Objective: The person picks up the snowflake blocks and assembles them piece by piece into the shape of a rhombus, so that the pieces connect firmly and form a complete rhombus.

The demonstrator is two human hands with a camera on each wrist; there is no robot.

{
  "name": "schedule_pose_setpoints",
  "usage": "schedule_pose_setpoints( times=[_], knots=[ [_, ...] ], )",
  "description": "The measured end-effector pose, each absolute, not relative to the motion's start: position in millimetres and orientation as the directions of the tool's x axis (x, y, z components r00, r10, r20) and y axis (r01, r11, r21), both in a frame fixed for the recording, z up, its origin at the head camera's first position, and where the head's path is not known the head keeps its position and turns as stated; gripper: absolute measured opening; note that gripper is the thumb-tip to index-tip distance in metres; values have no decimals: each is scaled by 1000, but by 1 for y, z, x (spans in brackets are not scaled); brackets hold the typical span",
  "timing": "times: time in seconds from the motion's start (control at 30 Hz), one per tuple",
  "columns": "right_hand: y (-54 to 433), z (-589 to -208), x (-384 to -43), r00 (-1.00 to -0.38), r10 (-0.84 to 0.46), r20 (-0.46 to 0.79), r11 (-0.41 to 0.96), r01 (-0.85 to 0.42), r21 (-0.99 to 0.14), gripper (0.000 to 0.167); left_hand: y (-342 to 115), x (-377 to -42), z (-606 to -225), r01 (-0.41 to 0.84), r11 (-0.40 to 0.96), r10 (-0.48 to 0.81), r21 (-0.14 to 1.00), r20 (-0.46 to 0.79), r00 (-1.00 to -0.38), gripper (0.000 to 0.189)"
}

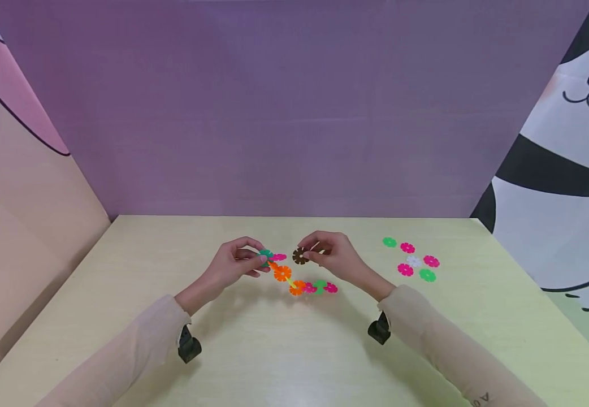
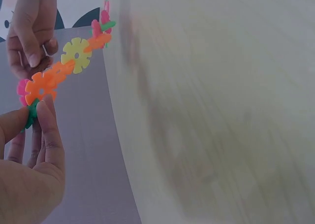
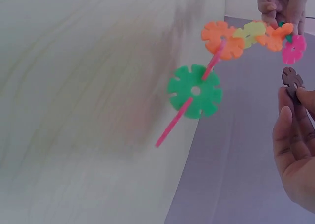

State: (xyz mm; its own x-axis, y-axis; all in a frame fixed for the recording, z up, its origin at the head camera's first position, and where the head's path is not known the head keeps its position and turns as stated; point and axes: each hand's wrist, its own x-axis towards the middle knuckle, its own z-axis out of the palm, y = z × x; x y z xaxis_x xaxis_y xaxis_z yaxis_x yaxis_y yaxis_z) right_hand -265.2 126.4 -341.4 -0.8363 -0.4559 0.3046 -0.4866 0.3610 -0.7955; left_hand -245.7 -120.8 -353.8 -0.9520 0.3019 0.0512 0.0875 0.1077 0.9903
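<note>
At desk centre, left hand (image 1: 233,265) pinches the dark green end disc of a chain of snowflake discs (image 1: 294,280), held above the desk (image 1: 121,316). Chain runs from that hand toward 4 o'clock: green, pink, orange, yellow, orange, then pink and green pieces at the low end. Right hand (image 1: 332,255) pinches a single brown disc (image 1: 301,256) between thumb and fingertips, just beside the chain's upper end, at 3 o'clock of it, not touching.

Loose discs (image 1: 413,260) lie in a small cluster well apart at 3 o'clock of the right hand: two green, three pink, one white in the middle. Nothing lies between the hands.

Desk is pale yellow-green, matte. Purple backdrop behind, pink-and-tan cartoon panel at left, black-and-white panda panel at right. Light sleeves cover both forearms; a black wrist mount sits under each.

Wrist views are motion-blurred over the desk. In the left wrist view the green end disc is mostly hidden behind fingers. How the chain's lower pieces interlock is hard to tell.
</note>
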Motion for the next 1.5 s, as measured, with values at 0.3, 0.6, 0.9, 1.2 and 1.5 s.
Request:
schedule_pose_setpoints(
  times=[0.3, 0.6, 0.9, 1.2, 1.5],
  knots=[
    [111, -314, -242, -801, -497, 333, 356, -538, -764, 14, -120, -245, -352, 101, 114, 303, 988, 63, -951, 24],
    [107, -334, -258, -793, -496, 355, 351, -557, -753, 13, -120, -246, -352, 103, 110, 307, 989, 65, -950, 24],
    [106, -345, -262, -790, -472, 392, 321, -568, -758, 13, -121, -246, -356, 124, 118, 305, 985, 83, -949, 25],
    [99, -334, -248, -796, -465, 388, 330, -562, -759, 13, -122, -243, -357, 149, 133, 296, 980, 104, -949, 21],
    [95, -319, -231, -806, -460, 373, 339, -548, -765, 12, -122, -243, -359, 164, 139, 289, 977, 119, -950, 20]
  ],
)
